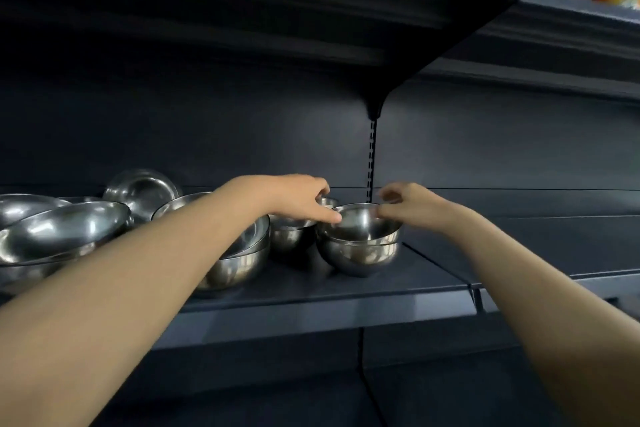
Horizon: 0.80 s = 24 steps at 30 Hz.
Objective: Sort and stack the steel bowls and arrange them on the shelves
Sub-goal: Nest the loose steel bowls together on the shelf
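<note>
- Nearest us, the front lip of the shelf (346,302) is bare, and it is a long way down past it. Anything nudged forward goes over the edge.
- The left forearm (156,270) crosses right over the middle stack (239,267). A dropped elbow would set those bowls rocking or shove them toward the lip.
- The task's piece is the top bowl (360,224), nested in the bottom bowl (358,258) on the right end of the row, close to the seam between shelf panels.
- The left grip (294,198) has one fingertip on the top bowl's left rim, the other fingers curled above. I can't tell whether it is truly pinching.
- The right grip (412,206) has thumb and fingers closed on the far right rim in a light pinch.
- The risk is thin, slick steel held only by fingertips. Uneven pull could tip the bowl, let it slip and clang, or drag the bottom bowl along if the two are wedged.
- Just behind and to the left is the rear stack (289,237), almost touching. A sideways swing would knock it.
- Far left, the big bowls (65,230) sit tilted in a loose pile, and a leaning bowl (142,189) stands against the back. One jolt along the shelf could send them sliding.
- The upper shelf (311,28) hangs low overhead, so a high lift risks a knock.
</note>
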Tool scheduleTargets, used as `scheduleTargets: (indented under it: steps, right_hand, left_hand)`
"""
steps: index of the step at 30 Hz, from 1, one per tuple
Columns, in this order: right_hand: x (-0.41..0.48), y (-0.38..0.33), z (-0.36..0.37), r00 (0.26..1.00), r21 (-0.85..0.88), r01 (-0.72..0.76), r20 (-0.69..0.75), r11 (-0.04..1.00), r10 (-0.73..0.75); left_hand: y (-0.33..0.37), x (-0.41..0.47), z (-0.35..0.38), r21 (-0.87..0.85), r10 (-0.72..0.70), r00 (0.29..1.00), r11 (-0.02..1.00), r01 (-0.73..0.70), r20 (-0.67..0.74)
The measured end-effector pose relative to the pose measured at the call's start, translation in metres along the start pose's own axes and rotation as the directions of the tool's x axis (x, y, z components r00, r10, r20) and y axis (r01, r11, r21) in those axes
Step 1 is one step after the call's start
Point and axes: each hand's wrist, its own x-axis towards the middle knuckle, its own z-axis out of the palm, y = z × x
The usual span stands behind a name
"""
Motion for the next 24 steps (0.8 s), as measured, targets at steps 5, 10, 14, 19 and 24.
scheduleTargets:
  steps: [5,10,14,19,24]
  right_hand:
    - [0.007,0.014,0.011,0.998,0.133,0.025,0.049,0.991,-0.032]
    - [0.014,0.027,0.021,0.992,0.309,-0.015,0.121,0.951,-0.024]
    - [0.017,0.032,0.025,0.989,0.407,-0.024,0.141,0.913,-0.037]
    - [0.015,0.034,0.024,0.977,0.444,-0.003,0.192,0.896,-0.092]
    - [0.014,0.032,0.029,0.981,0.452,0.031,0.158,0.891,-0.114]
  left_hand:
    - [0.006,0.007,0.007,-0.071,-0.058,0.99,0.995,0.067,0.127]
    - [0.016,0.009,0.016,-0.194,-0.038,0.984,0.978,0.072,0.174]
    - [0.015,0.009,0.02,-0.253,-0.032,0.987,0.965,0.071,0.156]
    - [0.009,0.015,0.021,-0.285,-0.038,0.987,0.955,0.081,0.155]
    - [0.008,0.017,0.021,-0.377,-0.008,0.983,0.923,0.079,0.186]
